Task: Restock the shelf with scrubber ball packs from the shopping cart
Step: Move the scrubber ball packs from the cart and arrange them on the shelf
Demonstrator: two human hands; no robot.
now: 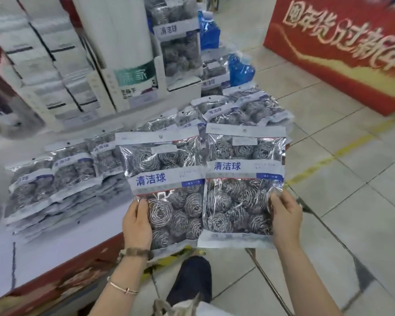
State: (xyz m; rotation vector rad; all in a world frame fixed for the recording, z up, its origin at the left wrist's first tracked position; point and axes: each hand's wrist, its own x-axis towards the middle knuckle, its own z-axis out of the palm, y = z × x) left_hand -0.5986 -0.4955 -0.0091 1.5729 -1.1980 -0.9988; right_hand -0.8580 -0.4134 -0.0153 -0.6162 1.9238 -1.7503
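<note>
Head view: left hand (137,224) holds one pack (167,179) by its lower left edge, thumb in front, fingers hidden behind. Right hand (285,217) holds a second pack (244,174) likewise at its lower right. Both packs are upright, side by side, over the shelf (43,252) edge, near the stacked packs (62,176).

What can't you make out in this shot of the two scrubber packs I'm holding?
- Head view: fingers of the left hand and right hand are hidden behind the left pack and right pack.
- Small print on both packs: too small, blurred.
- Labels on the stacked packs at left: blurred.
- The metal bars, perhaps the cart: cut off by the bottom edge.
</note>
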